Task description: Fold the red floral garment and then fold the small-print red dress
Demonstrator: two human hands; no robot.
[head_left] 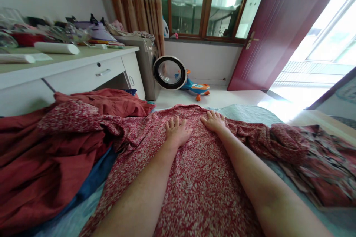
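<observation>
The person is pressing both palms flat on a red floral dress [194, 170] that is lying spread across the bed [250, 113], reaching toward its far edge. The left hand [177, 131] and right hand [213, 121] are resting close together, fingers open and gripping nothing. A plain red garment [41, 163] is lying heaped at the bed's left edge.

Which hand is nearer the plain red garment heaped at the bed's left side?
Left. The left hand lies flat on the floral garment, on the side toward the plain red garment; the right hand lies flat farther away.
</observation>
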